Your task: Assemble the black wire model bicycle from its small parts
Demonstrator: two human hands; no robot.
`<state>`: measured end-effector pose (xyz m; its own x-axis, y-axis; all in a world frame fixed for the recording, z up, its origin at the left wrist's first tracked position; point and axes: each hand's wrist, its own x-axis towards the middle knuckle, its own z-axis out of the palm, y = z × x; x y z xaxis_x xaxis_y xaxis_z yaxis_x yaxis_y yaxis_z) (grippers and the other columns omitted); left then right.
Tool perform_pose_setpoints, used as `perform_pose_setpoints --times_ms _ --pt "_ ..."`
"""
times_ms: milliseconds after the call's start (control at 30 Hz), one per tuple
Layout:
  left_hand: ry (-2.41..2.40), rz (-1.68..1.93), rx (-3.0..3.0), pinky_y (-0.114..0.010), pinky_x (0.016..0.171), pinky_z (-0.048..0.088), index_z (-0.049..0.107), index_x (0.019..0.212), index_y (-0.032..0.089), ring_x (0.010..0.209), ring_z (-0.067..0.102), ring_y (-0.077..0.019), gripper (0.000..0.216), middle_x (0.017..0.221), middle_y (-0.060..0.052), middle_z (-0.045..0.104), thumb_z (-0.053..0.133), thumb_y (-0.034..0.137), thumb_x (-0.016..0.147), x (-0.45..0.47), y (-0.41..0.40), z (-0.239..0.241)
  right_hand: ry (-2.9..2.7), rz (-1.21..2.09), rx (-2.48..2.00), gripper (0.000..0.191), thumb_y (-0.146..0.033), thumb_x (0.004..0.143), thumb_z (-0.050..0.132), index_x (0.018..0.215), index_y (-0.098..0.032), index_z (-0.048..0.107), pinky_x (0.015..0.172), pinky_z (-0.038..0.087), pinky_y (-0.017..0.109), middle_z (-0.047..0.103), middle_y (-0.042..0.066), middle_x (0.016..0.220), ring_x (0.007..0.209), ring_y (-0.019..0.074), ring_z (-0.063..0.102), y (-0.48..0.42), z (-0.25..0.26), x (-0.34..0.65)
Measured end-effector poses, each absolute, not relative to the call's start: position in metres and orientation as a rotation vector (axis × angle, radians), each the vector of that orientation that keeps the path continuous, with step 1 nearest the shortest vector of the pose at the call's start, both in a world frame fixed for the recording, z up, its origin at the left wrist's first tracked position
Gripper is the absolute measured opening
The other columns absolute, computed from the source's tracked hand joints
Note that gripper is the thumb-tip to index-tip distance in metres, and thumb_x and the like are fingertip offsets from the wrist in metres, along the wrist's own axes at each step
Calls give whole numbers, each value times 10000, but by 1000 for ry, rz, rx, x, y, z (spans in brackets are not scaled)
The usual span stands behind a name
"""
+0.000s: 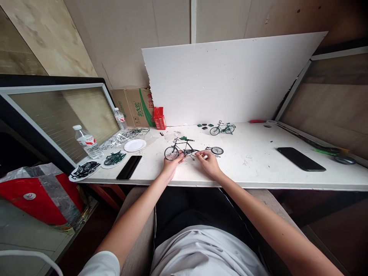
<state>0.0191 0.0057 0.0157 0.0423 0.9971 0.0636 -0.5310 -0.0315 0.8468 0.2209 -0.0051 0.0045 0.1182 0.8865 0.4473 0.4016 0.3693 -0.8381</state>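
Observation:
A small black model bicycle (180, 147) with a green saddle stands on the white table (247, 168); only its front wheel is on. A loose wheel (217, 150) lies just to its right. My left hand (171, 164) pinches the frame near the pedals. My right hand (209, 161) is curled beside it, fingertips pinched at the frame's rear end. A finished green model bicycle (222, 128) stands farther back.
Two black phones (129, 167) (301, 158), white plates with bicycle parts (85, 170) (114, 158), an empty plate (135, 145), clear part bags (120, 138), two water bottles (87, 142) (120, 119), a red box (160, 118), a cardboard box (135, 106) and a white foam board (227, 80) surround the work spot.

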Motion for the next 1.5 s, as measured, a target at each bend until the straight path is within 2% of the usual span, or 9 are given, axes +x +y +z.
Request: perform_pose_setpoints --times_ms 167,333,467,600,767,1033,1167,1400,1500 --pt "733 1449 833 -337 906 546 758 951 175 953 760 -208 472 1009 -51 782 1040 274 584 9 13 15 -1621 195 -1255 251 -369 1016 546 1081 -230 744 1036 479 499 738 129 1172 1149 330 610 -5 11 229" --pt "781 1473 844 -331 860 552 764 896 155 915 755 -211 477 954 -56 779 1055 303 549 1 21 9 -1704 80 -1465 344 -220 991 479 1217 -212 739 1040 468 557 752 158 1264 1257 385 591 12 24 272" --pt "785 1472 854 -323 846 568 777 910 151 905 756 -207 499 949 -52 783 1064 308 533 1 20 8 -1685 17 -1723 415 -261 1006 468 1333 -182 709 1069 434 618 706 192 1391 1405 436 493 26 20 311" --pt "801 1465 866 -359 888 583 786 920 147 897 751 -206 503 960 -62 786 1065 311 535 2 19 9 -1671 96 -1845 482 -372 1053 429 1413 -161 672 1081 428 633 673 223 1442 1446 458 458 34 5 326" --pt "816 1469 896 -362 899 576 790 932 141 919 738 -205 491 981 -78 790 1057 311 557 1 21 5 -1690 161 -1808 489 -412 1076 380 1391 -204 690 1144 376 649 674 180 1461 1545 469 362 37 -6 319" --pt "821 1474 918 -397 942 573 788 971 141 939 755 -225 549 1044 -95 798 1057 369 550 1 26 0 -1836 93 -1723 554 -533 1040 457 1417 -170 640 1251 258 642 700 167 1414 1610 449 259 30 -5 310" --pt "834 1459 932 -383 903 571 784 957 143 907 765 -237 563 1017 -99 801 1058 397 536 0 26 0 -1806 59 -1730 530 -483 1054 441 1405 -147 650 1251 287 638 686 173 1437 1597 464 283 30 -5 312" --pt "850 1444 980 -374 898 558 791 975 144 918 757 -234 535 1019 -105 799 1041 396 575 -1 27 -3 -2071 -238 -1450 428 -422 1087 476 1334 -177 725 1196 415 654 482 199 1656 1553 446 371 16 2 291" --pt "852 1437 1000 -362 881 552 794 978 142 911 745 -223 531 1030 -111 799 1038 388 576 0 28 -4 -2198 -220 -1296 438 -402 1124 405 1373 -208 708 1221 408 638 525 166 1630 1562 405 384 7 3 272"
